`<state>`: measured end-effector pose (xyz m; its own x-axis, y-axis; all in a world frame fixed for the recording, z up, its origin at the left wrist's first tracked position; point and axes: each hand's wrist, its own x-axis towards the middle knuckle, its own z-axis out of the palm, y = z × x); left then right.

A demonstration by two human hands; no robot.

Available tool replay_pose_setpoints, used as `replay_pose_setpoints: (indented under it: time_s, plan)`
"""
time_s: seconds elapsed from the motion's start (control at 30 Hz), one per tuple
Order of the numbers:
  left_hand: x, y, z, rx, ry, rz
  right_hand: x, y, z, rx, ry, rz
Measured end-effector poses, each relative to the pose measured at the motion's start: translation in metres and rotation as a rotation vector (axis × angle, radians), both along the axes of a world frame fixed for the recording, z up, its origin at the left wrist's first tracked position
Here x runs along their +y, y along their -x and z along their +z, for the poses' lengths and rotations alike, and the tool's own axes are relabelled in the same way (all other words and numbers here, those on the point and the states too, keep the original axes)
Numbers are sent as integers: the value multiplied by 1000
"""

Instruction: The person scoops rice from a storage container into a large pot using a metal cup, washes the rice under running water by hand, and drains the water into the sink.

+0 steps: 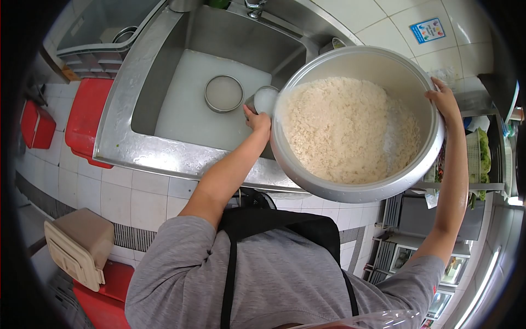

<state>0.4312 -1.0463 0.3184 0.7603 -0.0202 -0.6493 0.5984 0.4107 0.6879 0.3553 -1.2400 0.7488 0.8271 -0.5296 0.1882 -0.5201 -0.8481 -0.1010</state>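
A large silver rice pot point(359, 189) holds wet white rice point(339, 129) and leans toward the sink point(150, 88), its left side over the sink's right edge. My right hand point(442, 100) grips the pot's far right rim, thumb on the inside. At the pot's left rim, my left hand point(256, 119) is closed around a small metal cup point(264, 100) with cloudy white liquid in it. Milky water covers the sink's bottom. A round metal bowl point(223, 94) sits in that water, left of the cup.
A faucet point(255, 6) stands at the sink's back edge. Grey plastic crates point(93, 57) and red bins point(90, 118) are on the left. A beige lidded container point(82, 244) stands lower left. Leafy greens in a basket point(481, 156) rest on the right-hand shelf.
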Motion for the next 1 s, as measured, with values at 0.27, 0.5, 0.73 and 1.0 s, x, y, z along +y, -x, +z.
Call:
replay_pose_setpoints:
  time_s: [0.27, 0.5, 0.73, 1.0]
  plan:
    - [3, 2, 6, 10, 65, 33, 2, -2, 2, 14, -44, 43]
    - [-3, 0, -6, -14, 27, 22, 4, -4, 3, 10, -27, 39]
    - [-8, -2, -15, -9, 19, 43, 5, -7, 4, 31, 16, 42]
    - [-11, -1, -20, -40, 54, 57, 13, -10, 4, 31, 54, 48]
